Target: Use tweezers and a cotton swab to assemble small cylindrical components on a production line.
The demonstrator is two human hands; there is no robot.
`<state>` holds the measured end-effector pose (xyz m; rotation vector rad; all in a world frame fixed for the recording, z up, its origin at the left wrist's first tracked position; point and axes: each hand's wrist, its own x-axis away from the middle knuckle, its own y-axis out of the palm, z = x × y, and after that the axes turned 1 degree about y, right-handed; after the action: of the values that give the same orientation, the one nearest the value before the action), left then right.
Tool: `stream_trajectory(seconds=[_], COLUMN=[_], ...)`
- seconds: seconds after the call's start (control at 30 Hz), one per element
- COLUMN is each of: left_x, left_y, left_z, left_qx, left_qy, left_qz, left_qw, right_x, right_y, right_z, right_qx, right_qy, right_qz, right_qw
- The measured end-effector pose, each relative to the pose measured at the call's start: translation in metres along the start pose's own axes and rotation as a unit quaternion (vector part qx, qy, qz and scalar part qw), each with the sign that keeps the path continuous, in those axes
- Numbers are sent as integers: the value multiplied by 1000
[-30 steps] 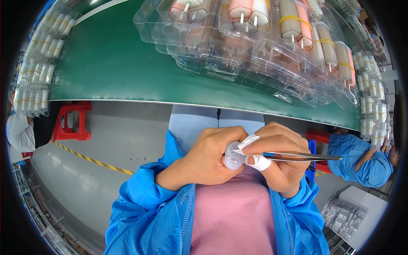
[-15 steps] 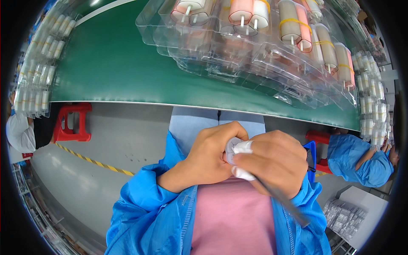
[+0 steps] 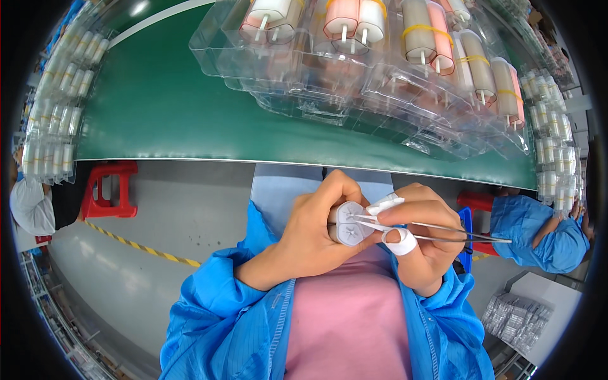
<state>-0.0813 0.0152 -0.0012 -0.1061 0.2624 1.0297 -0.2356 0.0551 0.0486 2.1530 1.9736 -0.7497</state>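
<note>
My left hand (image 3: 310, 231) is wrapped round a pair of whitish tubes (image 3: 350, 234) held side by side, their pale end faces up. Each end face has a star-shaped mark in its middle. My right hand (image 3: 425, 237), with white tape on thumb and forefinger, grips long metal tweezers (image 3: 487, 240). Slightly parted, the tweezers' pale tips reach the upper tube's end, at or near its star mark. Whether they pinch anything there is too small to tell. Both hands are in front of my chest, below the table edge.
Stacked clear plastic trays (image 3: 285, 76) on the green table (image 3: 158, 107) hold banded white, grey and pink tubes (image 3: 420, 38). More filled trays stand far left (image 3: 57, 126) and right. Red stools (image 3: 114, 189), a blue bin (image 3: 465, 237) and a co-worker's blue sleeve (image 3: 529, 231) flank me.
My right hand has turned and drawn back rightward, uncovering the tube ends. The tweezers have swung from slanting down-right to nearly level. My left hand keeps its hold.
</note>
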Motion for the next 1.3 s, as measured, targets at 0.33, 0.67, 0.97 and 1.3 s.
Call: stream_trajectory(seconds=[0.33,0.67,0.97,1.3], left_x=[-1,-2,-2,-1], left_y=[-5,-7,-6,-5], left_z=[6,7,6,5], left_qx=[-41,-41,-51,-57], left_qy=[-14,-5,-5,-13], left_qz=[-9,-16,-15,-12], left_qw=[999,999,999,998], right_x=[-2,-3,-2,-2], right_y=[-4,0,2,2], right_z=[-6,-3,-3,-2], right_qx=[-13,-2,-3,-12], right_qy=[-41,-24,2,3], right_qz=[-39,-54,-37,-33], right_qw=[998,998,999,999])
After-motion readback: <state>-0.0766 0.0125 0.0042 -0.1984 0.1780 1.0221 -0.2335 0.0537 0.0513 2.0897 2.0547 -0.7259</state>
